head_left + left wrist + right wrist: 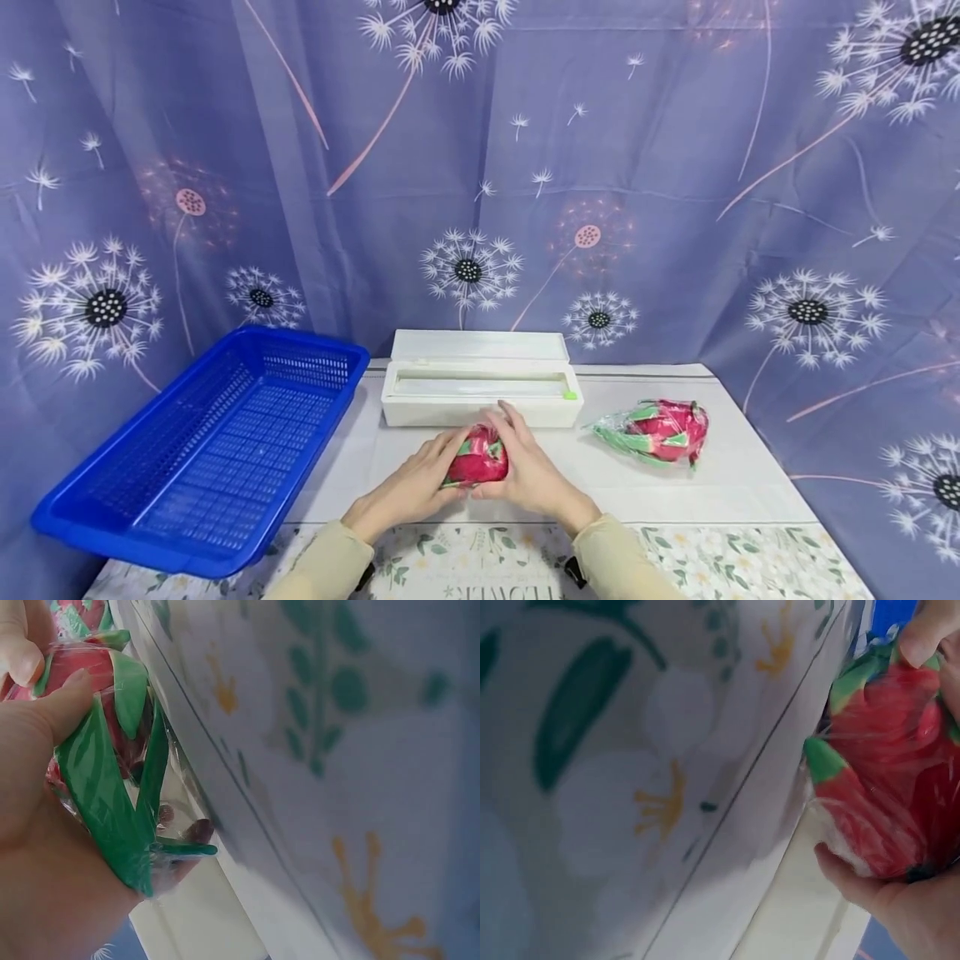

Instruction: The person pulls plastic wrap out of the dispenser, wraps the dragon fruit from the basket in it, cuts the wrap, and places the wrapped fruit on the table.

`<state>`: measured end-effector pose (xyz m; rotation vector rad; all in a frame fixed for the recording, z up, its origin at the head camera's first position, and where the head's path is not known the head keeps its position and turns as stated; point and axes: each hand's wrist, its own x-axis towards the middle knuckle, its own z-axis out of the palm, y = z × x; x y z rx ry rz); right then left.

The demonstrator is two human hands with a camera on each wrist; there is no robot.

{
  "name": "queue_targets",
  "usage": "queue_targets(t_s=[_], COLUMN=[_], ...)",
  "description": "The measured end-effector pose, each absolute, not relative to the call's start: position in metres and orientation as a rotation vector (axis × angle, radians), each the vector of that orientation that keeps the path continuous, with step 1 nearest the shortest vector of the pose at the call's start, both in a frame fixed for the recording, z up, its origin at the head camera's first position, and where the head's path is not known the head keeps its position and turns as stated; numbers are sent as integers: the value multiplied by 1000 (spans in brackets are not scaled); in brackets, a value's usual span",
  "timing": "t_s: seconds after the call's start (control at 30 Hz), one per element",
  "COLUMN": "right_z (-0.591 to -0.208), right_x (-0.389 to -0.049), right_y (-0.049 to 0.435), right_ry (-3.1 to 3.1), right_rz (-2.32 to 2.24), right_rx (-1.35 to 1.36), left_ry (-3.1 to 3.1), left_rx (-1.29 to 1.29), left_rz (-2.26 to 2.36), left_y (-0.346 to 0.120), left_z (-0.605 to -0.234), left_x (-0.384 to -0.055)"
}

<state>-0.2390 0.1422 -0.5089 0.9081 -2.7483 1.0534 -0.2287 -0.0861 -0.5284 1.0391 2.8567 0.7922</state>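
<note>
While both hands cup it, I see the wrapped dragon fruit (477,457) on the table (750,492), just before the white film dispenser (476,379); left hand (412,487) and right hand (528,471) curl fingers round it; another wrapped fruit (656,431) lies right, a blue basket (202,450) left.
</note>
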Motion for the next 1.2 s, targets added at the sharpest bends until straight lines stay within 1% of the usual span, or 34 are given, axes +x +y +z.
queue_targets(t_s=[0.1,0.3,0.47,0.6,0.7,0.8,0.9,0.97,1.07,1.2], right_z=[-510,-510,-514,-513,-509,-503,-500,-503,-509,-513], right_x=[-240,-241,-238,-236,-233,-232,-234,-235,-233,-229], right_y=[143,145,146,148,153,158,158,156,150,142], right_ry=[-2766,-2695,-2662,-2718,-2743,-2651,-2533,-2528,-2570,-2551], right_rz=[1101,1091,1091,1196,1501,1941,2217,2279,2300,2272], right_rx=[863,957,956,894,731,422,140,78,76,16], left_ry=[2835,2827,2835,2790,2720,2659,2639,2643,2642,2601], left_rx=[1016,1036,1084,992,884,759,665,644,680,743], left_rz=[834,843,783,851,945,1012,1001,960,937,1032], left_y=[-86,-84,-82,-84,-89,-97,-103,-106,-107,-106], left_z=[-528,-528,-527,-527,-525,-519,-514,-514,-517,-521], left_x=[-229,-229,-228,-233,-236,-238,-239,-240,-241,-243])
